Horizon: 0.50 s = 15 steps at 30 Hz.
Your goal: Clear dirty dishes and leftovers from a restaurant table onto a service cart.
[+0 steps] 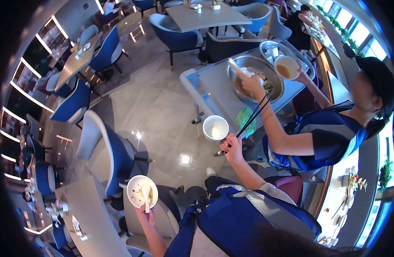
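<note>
My left hand (147, 217) grips a white bowl (134, 196) by its near rim. A white soup spoon (146, 194) rests in that bowl among bits of leftover food. Out in front to the right, my right hand (233, 147) holds a smaller white bowl (215, 127) together with a pair of black chopsticks (252, 117). The chopsticks point up and across toward a co-worker's forearm. Beyond my right hand, a large steel basin (277, 94) with food scraps stands on a grey service cart (213, 84).
A co-worker (338, 135) in a blue vest holds a soiled bowl (286, 68) over the cart. A green plastic bag (246, 120) hangs at its near edge. A blue-and-grey chair (111, 154) and a table (94, 221) stand to my left. Shiny floor (171, 128) lies between.
</note>
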Motion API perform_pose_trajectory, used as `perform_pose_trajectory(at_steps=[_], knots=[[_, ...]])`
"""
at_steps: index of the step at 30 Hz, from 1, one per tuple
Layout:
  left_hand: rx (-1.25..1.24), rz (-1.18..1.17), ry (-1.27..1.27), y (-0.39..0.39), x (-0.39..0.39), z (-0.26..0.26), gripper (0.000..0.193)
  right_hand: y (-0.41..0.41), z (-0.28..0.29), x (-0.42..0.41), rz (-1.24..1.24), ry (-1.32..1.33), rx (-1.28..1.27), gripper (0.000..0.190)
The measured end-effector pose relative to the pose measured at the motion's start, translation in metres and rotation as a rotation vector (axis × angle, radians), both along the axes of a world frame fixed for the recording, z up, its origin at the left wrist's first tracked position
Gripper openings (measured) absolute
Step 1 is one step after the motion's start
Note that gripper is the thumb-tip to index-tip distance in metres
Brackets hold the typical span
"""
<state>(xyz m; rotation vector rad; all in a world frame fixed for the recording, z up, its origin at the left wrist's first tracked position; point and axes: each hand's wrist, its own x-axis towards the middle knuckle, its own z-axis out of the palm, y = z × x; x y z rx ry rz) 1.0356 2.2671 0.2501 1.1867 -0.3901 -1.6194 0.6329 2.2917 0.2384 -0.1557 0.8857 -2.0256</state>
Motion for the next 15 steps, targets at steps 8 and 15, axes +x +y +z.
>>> perform_pose_trajectory(at_steps=[8,15], knots=[[-0.006,-0.318,-0.029,-0.164,-0.146,0.015,0.062,-0.049,0.019,-0.095,-0.227,-0.005,0.017,0.030],[-0.020,-0.762,0.039,-0.330,-0.275,0.021,0.059,-0.104,0.023,-0.113,-0.485,0.034,0.103,0.030]])
